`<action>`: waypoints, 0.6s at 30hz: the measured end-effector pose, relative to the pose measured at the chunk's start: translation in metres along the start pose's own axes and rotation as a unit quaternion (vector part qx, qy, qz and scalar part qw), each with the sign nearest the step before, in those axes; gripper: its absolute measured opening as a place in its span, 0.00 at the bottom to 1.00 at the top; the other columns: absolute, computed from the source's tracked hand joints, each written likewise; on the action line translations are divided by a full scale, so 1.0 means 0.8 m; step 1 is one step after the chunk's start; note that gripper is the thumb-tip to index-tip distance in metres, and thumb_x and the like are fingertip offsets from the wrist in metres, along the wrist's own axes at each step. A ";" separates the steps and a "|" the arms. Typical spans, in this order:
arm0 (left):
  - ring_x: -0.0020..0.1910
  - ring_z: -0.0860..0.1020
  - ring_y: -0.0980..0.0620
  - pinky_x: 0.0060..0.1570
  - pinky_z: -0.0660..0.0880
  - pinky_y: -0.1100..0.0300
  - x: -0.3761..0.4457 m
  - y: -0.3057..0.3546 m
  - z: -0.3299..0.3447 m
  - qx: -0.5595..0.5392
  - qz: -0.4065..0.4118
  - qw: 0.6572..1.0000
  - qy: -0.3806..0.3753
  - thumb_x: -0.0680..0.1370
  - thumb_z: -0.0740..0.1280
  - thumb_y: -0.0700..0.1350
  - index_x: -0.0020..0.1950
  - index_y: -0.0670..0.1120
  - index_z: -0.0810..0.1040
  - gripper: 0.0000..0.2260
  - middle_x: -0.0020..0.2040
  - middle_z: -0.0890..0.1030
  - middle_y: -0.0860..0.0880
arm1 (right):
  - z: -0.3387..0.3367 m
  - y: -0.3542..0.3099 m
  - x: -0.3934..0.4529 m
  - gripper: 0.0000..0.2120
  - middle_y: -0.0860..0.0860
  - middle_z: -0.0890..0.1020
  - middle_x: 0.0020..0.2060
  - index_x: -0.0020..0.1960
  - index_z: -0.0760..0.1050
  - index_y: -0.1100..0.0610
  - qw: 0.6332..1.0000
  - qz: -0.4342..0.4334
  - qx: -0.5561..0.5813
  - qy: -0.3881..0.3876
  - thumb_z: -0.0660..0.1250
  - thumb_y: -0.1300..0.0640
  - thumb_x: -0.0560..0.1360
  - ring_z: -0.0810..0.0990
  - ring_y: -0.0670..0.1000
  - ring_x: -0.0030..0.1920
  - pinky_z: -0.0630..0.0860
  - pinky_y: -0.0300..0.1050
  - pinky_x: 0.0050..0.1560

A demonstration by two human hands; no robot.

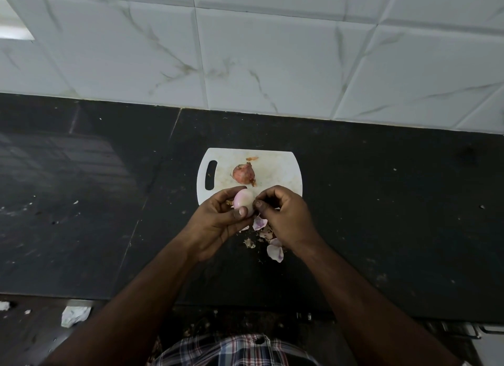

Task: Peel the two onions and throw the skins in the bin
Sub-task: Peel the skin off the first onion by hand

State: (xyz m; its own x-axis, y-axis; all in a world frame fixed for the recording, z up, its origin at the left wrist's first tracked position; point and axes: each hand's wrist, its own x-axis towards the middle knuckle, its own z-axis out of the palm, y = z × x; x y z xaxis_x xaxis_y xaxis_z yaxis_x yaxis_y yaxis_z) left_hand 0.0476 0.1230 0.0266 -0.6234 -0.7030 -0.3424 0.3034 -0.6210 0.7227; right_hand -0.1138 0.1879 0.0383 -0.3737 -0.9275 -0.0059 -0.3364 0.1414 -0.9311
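My left hand (218,218) grips a pale pink, mostly peeled onion (243,199) above the near edge of the white cutting board (278,166). My right hand (283,215) has its fingers curled and pinches at the onion's right side, where a bit of skin shows. A second onion (243,173), still in its reddish-brown skin, lies on the board just beyond the hands. Loose onion skins (274,249) lie on the black counter below my right hand. No bin is in view.
The black stone counter (381,215) runs left to right, with a white marbled tile wall (272,52) behind it. A small scrap of dry skin (252,158) lies on the board's far side. Crumpled white paper (75,315) lies below the counter's front edge at left.
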 end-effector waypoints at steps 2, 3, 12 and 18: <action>0.49 0.85 0.44 0.51 0.83 0.52 0.002 0.000 -0.001 0.009 0.008 1.000 0.002 0.69 0.72 0.31 0.64 0.41 0.77 0.23 0.54 0.82 0.40 | 0.002 0.001 0.000 0.03 0.46 0.85 0.42 0.47 0.81 0.53 1.000 -0.006 -0.008 0.013 0.71 0.61 0.76 0.83 0.43 0.44 0.79 0.37 0.46; 0.50 0.84 0.44 0.52 0.82 0.51 0.003 -0.001 0.000 0.015 0.013 1.000 0.005 0.68 0.73 0.31 0.63 0.41 0.77 0.24 0.56 0.82 0.40 | 0.003 0.002 -0.001 0.04 0.46 0.84 0.41 0.46 0.81 0.53 1.000 -0.010 -0.019 0.022 0.71 0.61 0.76 0.83 0.42 0.43 0.78 0.35 0.45; 0.52 0.83 0.49 0.49 0.82 0.52 0.009 -0.001 0.002 0.267 0.118 0.952 0.089 0.67 0.80 0.35 0.69 0.50 0.72 0.33 0.62 0.77 0.51 | -0.006 0.012 -0.005 0.05 0.43 0.83 0.38 0.45 0.82 0.53 0.997 0.025 -0.075 0.027 0.69 0.54 0.78 0.81 0.42 0.41 0.80 0.47 0.45; 0.55 0.82 0.51 0.50 0.82 0.57 0.013 -0.008 0.003 0.382 0.132 0.914 0.040 0.67 0.81 0.35 0.66 0.53 0.72 0.33 0.62 0.78 0.53 | -0.012 -0.008 0.005 0.14 0.41 0.82 0.52 0.59 0.82 0.48 0.997 -0.018 -0.065 -0.025 0.74 0.55 0.74 0.80 0.39 0.52 0.78 0.37 0.52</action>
State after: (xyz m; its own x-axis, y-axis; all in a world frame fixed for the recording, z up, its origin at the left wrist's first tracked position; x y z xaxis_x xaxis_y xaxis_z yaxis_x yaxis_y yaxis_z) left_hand 0.0377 0.1209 0.0197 -0.5367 -0.8356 -0.1174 -0.1755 -0.0256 0.9842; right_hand -0.1218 0.1868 0.0478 -0.3161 -0.9487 0.0050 -0.4594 0.1484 -0.8758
